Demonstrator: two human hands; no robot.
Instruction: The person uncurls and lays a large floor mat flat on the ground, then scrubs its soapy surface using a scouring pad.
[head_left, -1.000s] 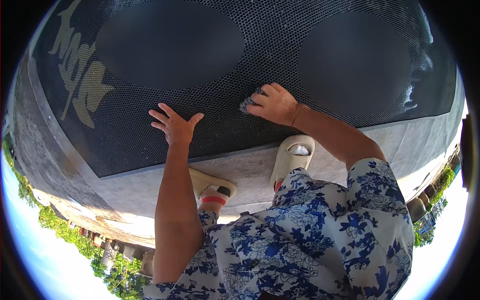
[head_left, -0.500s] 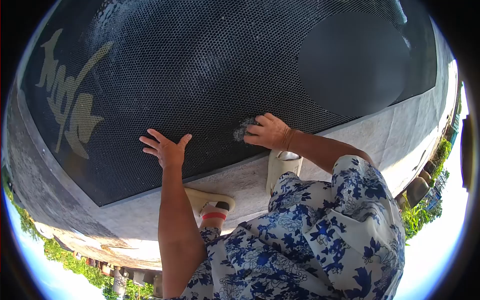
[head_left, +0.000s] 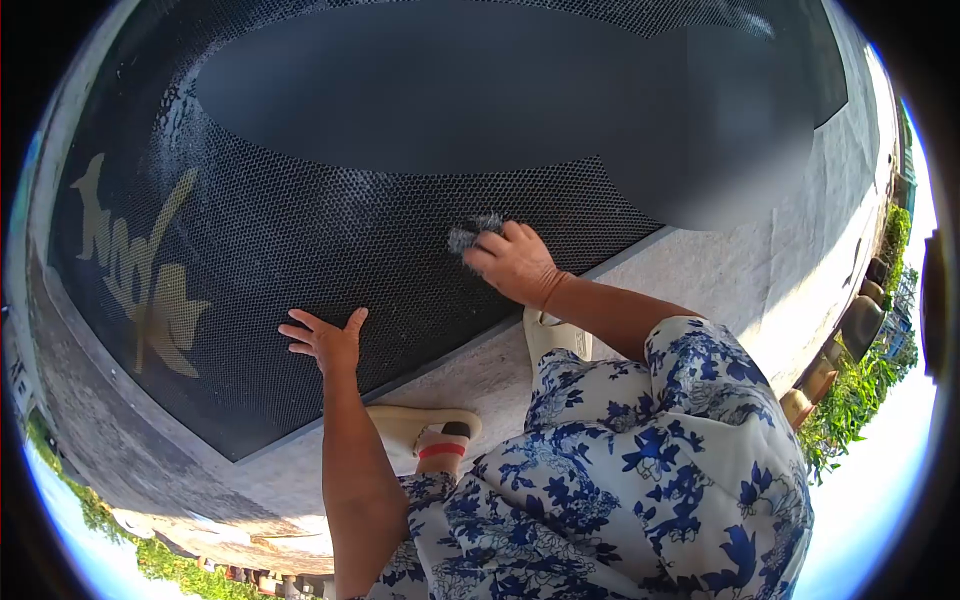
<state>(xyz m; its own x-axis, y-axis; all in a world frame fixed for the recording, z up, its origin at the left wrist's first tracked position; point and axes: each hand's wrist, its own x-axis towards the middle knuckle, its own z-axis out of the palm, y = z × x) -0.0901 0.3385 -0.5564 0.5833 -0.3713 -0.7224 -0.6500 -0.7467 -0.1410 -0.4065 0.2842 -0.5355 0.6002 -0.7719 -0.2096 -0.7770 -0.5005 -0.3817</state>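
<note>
In the head view, the right hand [head_left: 514, 265] is bending its fingers around a grey, mesh-like scrubber [head_left: 472, 234]; the grip is partly closed, and the scrubber is sticking out past the fingertips. This scrubber is lying against the black honeycomb-patterned mat [head_left: 290, 235], inward from its near edge. The left hand [head_left: 328, 342] is resting on the mat with fingers spread wide and is holding nothing, being nearer to the near-left corner. A yellowish design [head_left: 140, 270] is showing along the left edge, and whitish foam [head_left: 180, 125] is lying farther up. Two pale slippers [head_left: 425, 425] are standing on the grey floor [head_left: 480, 385], just beside the near edge.
</note>
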